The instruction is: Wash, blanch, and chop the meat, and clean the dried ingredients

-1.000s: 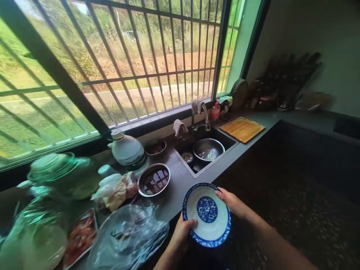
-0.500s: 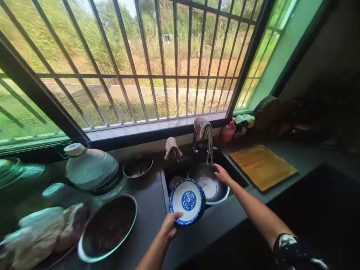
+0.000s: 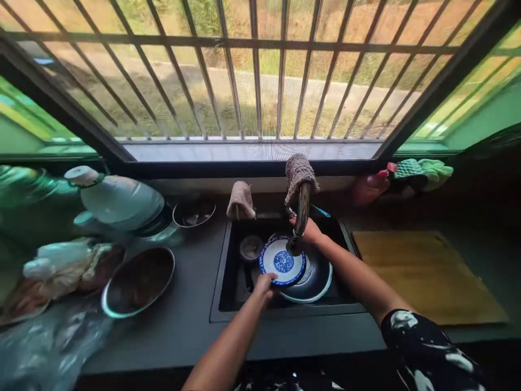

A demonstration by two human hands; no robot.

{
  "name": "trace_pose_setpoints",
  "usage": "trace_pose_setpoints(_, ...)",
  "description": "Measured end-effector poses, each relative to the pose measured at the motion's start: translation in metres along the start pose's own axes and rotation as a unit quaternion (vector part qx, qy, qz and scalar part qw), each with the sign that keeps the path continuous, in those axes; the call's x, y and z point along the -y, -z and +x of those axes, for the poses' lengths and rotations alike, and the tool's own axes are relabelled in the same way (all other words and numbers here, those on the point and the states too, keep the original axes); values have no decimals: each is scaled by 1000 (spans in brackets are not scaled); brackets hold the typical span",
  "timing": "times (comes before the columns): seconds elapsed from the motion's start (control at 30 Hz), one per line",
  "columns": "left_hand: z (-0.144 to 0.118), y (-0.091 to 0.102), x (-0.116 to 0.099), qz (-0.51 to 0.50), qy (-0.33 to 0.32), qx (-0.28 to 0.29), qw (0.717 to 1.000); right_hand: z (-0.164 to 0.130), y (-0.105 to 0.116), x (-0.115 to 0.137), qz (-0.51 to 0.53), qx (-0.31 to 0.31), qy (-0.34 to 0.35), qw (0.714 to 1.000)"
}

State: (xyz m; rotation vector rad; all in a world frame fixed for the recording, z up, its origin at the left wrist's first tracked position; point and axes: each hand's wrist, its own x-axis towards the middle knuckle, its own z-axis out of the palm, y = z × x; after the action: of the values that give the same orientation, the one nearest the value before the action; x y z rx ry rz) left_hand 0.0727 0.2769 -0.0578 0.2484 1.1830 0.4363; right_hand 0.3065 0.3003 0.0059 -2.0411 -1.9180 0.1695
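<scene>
My left hand is closed on the near edge of a white plate with a blue rim and a blue round pattern. The plate is tilted under the tap's spout, over a large metal basin in the dark sink. Its lower edge looks thick; whether another dish lies under it I cannot tell. My right hand reaches behind the spout, close to the tap's lever. The spout hides most of its fingers, so their grip does not show. A small round cup stands at the sink's left side.
Left of the sink are a dark pan, a small bowl, a large plastic jug and plastic bags. A wooden cutting board lies right. Cloths hang on the tap and beside it; behind stands a red bottle.
My left hand has brought the plate from the sink's front edge forward under the tap. My right hand has moved from the basin's rim up behind the spout. The view has tilted down.
</scene>
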Motion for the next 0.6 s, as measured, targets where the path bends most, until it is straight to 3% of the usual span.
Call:
trace_pose_setpoints(0.07,-4,-8,12,-10,-55,-26,998,-17,3,-5,83,-32,-25,996)
trace_pose_setpoints(0.13,-10,-14,23,-20,-104,-44,993,-39,0,-8,190,-45,-111,974)
trace_pose_setpoints(0.17,-13,-15,28,-21,-126,-52,990,-52,-5,-9,249,-21,-171,953)
trace_pose_setpoints(0.23,-19,-17,35,-3,-157,-72,985,-79,-17,-10,389,92,-276,874)
trace_pose_setpoints(0.3,-24,-17,38,36,-175,-90,980,-103,-30,-9,535,206,-310,758)
trace_pose_setpoints(0.37,-28,-15,37,80,-178,-84,977,-121,-40,-6,639,233,-304,668)
trace_pose_setpoints(0.4,-29,-14,36,96,-171,-72,978,-127,-42,-3,666,218,-300,647)
trace_pose_setpoints(0.43,-30,-12,33,105,-157,-55,980,-131,-43,0,677,195,-300,643)
trace_pose_setpoints(0.5,-30,-11,27,104,-94,-19,990,-132,-37,7,661,158,-315,662)
trace_pose_setpoints(0.6,-23,-12,20,53,19,33,998,-124,-19,17,557,154,-360,732)
